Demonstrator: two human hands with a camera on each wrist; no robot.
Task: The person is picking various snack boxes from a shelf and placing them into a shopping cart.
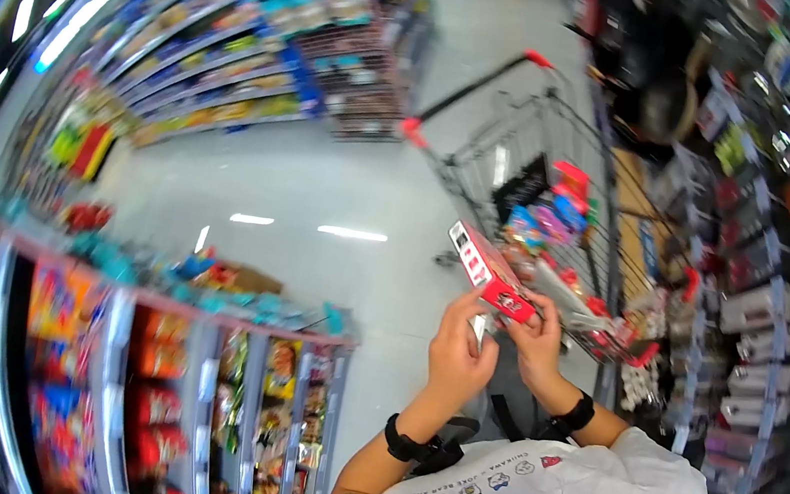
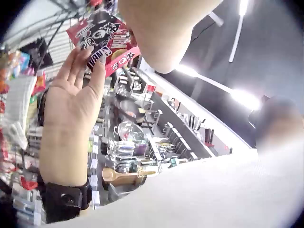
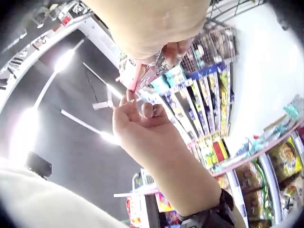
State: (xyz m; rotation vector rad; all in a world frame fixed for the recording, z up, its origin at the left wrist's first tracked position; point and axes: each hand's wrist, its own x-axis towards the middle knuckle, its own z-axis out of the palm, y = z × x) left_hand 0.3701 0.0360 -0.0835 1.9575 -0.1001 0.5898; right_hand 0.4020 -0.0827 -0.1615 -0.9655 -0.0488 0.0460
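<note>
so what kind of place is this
Most likely a supermarket: there's a shopping cart on the floor, rows of snack bags on one side and kitchenware on display.

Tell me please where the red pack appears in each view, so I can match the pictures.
Head: the red pack is just right of centre, near mid-height.
Left wrist: near the top, left of centre.
Right wrist: upper middle, partly hidden.
Shared landmark: the white shirt, lower right in head, along the bottom in left wrist, lower left in right wrist.
</note>
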